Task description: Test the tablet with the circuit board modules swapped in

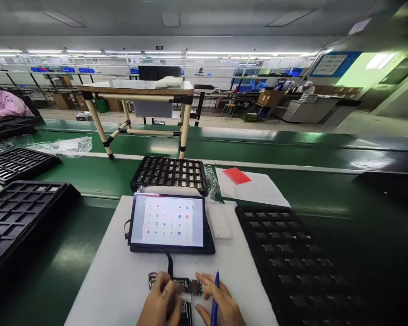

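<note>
A tablet [170, 222] with a lit screen of app icons stands tilted on a white foam board [105, 253]. From it a black flat cable [170, 264] runs down to a dark circuit board [180, 285]. My left hand [161, 301] lies over the board's left part, fingers bent and partly blurred; what they grip is hidden. My right hand [220, 301] has a blue pen [215, 299] between its fingers, while thumb and fingertips are spread beside a small square module [196, 287] at the board's right end.
Black trays of small parts stand behind the tablet [171, 174] and at the right [292, 262]. Another black tray [16, 213] is at the left. Papers [258, 188] with a red sheet [237, 175] lie behind. A person in pink [8, 104] sits far left.
</note>
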Action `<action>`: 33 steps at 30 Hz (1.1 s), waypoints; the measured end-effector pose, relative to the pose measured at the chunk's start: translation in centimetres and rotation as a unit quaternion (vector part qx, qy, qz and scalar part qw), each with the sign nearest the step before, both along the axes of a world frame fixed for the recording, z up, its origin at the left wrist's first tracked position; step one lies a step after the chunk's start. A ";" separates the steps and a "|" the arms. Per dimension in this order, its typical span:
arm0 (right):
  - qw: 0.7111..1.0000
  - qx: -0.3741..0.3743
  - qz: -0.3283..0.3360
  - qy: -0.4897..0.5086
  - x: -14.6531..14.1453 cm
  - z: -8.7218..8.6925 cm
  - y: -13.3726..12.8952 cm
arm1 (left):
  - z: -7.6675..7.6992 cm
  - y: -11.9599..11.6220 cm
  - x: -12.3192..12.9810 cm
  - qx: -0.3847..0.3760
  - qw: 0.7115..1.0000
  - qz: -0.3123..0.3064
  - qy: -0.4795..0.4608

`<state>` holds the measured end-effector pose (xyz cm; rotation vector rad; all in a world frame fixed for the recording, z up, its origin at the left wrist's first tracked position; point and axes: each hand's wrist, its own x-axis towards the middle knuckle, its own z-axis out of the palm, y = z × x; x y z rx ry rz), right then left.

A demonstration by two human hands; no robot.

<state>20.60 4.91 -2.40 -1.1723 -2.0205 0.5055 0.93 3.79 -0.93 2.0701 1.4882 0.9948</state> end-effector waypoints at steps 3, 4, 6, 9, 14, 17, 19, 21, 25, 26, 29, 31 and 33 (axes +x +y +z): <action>1.000 -0.002 0.011 0.006 -0.9 -0.6 -0.1 | 0.0 0.0 1.2 -0.031 0.989 0.029 0.142; 1.000 -0.002 0.010 0.003 -1.1 -0.7 -0.1 | 0.0 0.1 1.4 -0.030 0.980 0.037 0.192; 1.000 0.000 0.015 -0.004 -1.1 -0.8 -0.1 | 0.1 0.4 1.7 -0.017 0.961 0.043 0.273; 0.999 0.008 0.032 -0.011 -0.8 -0.9 0.0 | 0.7 0.9 2.2 -0.017 0.943 0.037 0.331; 1.000 0.025 0.009 0.014 -0.7 -1.3 0.2 | 1.7 1.2 3.6 -0.040 0.925 0.060 0.373; 0.999 0.027 0.026 0.021 -0.6 -1.6 0.4 | 1.7 1.0 4.0 -0.007 0.921 0.054 0.387; 0.999 0.015 0.029 0.027 -0.6 -1.8 0.5 | 1.7 0.9 4.0 0.025 0.917 0.049 0.395; 0.999 0.002 0.023 0.035 -0.5 -1.7 0.5 | 1.6 0.9 4.0 0.043 0.915 0.047 0.398; 0.999 -0.004 0.013 0.050 -0.6 -1.3 0.5 | 1.6 0.9 4.0 0.053 0.917 0.043 0.393; 0.998 -0.005 0.011 0.055 -0.7 -1.2 0.5 | 1.5 0.8 4.0 0.054 0.918 0.042 0.391; 0.998 0.000 -0.001 0.062 -0.8 -0.9 0.7 | 1.1 0.8 3.9 0.058 0.921 0.047 0.383; 0.998 0.006 -0.005 0.062 -0.8 -0.7 0.7 | 0.7 0.7 3.5 0.066 0.926 0.052 0.369; 0.997 0.013 -0.012 0.070 -0.7 -0.4 0.7 | 0.5 0.6 2.8 0.083 0.935 0.049 0.342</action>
